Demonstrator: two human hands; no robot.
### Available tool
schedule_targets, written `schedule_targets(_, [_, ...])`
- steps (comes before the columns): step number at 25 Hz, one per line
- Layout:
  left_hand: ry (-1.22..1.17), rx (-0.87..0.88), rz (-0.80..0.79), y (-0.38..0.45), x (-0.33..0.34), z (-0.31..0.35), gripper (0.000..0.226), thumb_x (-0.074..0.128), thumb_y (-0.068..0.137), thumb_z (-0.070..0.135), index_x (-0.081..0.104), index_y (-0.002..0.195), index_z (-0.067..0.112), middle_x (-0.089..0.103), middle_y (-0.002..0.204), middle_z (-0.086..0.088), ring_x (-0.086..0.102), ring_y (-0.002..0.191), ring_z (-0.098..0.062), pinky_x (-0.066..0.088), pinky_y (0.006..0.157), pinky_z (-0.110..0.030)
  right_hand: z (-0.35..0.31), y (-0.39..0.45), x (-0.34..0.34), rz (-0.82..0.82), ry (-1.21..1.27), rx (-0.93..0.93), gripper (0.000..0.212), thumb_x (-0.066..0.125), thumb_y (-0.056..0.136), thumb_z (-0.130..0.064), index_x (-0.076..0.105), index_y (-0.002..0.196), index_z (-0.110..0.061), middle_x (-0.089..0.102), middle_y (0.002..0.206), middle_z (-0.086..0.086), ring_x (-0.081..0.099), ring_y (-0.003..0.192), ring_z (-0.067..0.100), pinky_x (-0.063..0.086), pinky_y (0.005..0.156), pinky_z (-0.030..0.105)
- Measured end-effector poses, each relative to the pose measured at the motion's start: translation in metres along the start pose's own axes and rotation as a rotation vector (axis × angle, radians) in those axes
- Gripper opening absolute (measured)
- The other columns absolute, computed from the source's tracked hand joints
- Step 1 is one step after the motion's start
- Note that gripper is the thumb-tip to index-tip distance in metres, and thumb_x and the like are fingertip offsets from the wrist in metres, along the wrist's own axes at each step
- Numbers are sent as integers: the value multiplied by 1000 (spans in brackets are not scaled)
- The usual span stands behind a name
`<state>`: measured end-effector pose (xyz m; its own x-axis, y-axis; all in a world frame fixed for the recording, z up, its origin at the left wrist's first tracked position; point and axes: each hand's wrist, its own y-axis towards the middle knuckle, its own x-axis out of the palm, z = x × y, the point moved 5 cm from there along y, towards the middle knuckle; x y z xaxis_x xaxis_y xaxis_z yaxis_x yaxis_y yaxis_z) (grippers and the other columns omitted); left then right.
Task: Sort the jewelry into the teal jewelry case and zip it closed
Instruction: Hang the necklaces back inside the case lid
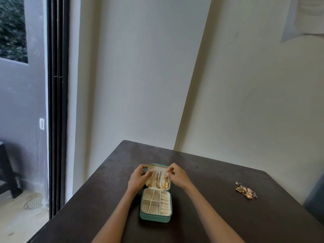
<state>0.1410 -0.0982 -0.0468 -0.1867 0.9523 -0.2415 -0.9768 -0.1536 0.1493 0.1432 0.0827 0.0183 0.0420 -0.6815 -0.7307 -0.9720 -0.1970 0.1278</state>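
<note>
Your teal zip-around jewelry case lies open on the dark brown table, gold chains hanging in its lid, divided cream tray bare. Your left hand grips the lid's edge; your right hand pinches a chain. A small pile of loose jewelry lies well apart, rightward.

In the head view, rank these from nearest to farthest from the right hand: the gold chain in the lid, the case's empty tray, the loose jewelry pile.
1. Gold chain, under the right hand, whose fingertips pinch at it, on the right side of the open lid.
2. Empty tray, the near half of the teal case, just below the hand.
3. Loose jewelry pile, far off to the right on the table.
</note>
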Motion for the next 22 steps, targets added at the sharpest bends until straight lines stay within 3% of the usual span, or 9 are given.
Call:
schedule_targets(3, [-39,32,17,-4,-3,3,14,67,82,40,56,92,40,72,87,7,71,78,-9,57,80,-44,-7,11,4,-25,-117,-66,25,52,89,-12,44,77,-32,66,89,-4,65,88,13,53,79,37])
schedule_targets(6, [-52,51,22,-6,-3,6,15,68,82,38,56,92,40,72,87,7,70,78,-8,57,79,-43,-10,15,4,-9,-181,-108,26,55,89,-15,43,76,-35,64,97,1,64,88,12,54,77,36])
schedule_targets(13, [-59,75,30,-7,-4,8,17,68,82,38,59,96,35,72,87,6,70,79,-8,58,77,-38,-9,18,-1,40,-244,-153,25,50,91,-13,45,80,-34,65,93,1,63,85,9,54,76,37])
schedule_targets(17, [-72,94,27,-8,-5,10,19,69,83,34,60,100,30,72,90,3,70,79,-8,59,75,-35,-11,15,-5,158,-325,-161,16,49,92,-15,61,96,-25,60,100,1,58,89,12,48,71,25])
schedule_targets(22, [-95,113,12,-11,-4,14,22,69,83,29,60,102,25,72,92,1,71,79,-8,59,70,-27,-17,9,0,259,-496,-233,17,52,95,-19,67,101,-16,57,99,7,61,83,19,53,74,26])
